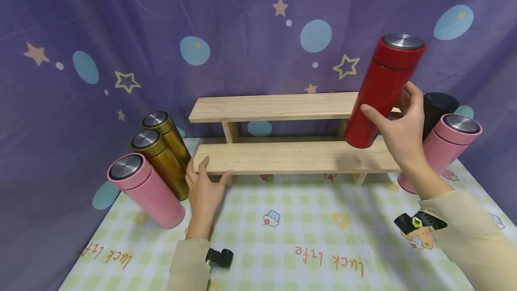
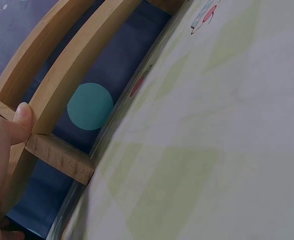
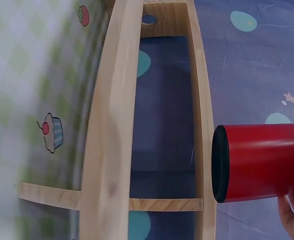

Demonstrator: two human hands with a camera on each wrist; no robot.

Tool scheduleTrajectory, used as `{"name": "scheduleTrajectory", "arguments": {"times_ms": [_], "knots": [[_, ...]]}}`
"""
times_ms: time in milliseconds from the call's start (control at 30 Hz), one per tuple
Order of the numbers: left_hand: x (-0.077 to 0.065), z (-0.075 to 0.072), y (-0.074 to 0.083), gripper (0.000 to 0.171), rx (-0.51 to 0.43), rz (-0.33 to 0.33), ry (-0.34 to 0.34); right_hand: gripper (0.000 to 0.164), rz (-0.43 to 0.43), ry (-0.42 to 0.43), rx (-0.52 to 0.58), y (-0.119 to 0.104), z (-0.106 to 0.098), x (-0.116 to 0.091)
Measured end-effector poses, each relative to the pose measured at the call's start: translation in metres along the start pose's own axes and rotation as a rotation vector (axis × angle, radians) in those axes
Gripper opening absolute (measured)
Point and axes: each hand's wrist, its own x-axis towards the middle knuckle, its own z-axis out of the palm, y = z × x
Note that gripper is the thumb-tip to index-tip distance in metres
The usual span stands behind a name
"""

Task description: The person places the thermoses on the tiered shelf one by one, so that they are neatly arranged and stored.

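Note:
My right hand point(image 1: 405, 131) grips the lower part of a red thermos flask point(image 1: 383, 89) with a steel-topped lid. Tilted, with its top leaning right, the flask is held up before the right part of a two-tier wooden shelf point(image 1: 299, 156). In the right wrist view, the dark base of the red flask point(image 3: 221, 164) shows beside the upper board, and only some fingertips point(image 3: 293, 215) are visible. My left hand point(image 1: 204, 192) holds the left end of the lower board. Its thumb point(image 2: 22, 116) presses the front edge in the left wrist view.
Left of the shelf stand two gold flasks point(image 1: 167, 165) and a pink flask point(image 1: 151, 196). Another pink flask point(image 1: 446, 143) and a black one point(image 1: 438, 104) stand at the right, partly behind my right arm. A checked cloth point(image 1: 303, 232) covers the table; a purple curtain point(image 1: 258, 21) hangs behind.

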Motion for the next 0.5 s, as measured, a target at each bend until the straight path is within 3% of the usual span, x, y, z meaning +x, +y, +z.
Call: {"name": "scheduleTrajectory", "arguments": {"times_ms": [500], "knots": [[0.000,-0.001,0.002,0.086,-0.007,0.012,0.016,0.072,-0.059,-0.009,0.024,-0.005,0.022,0.024]]}}
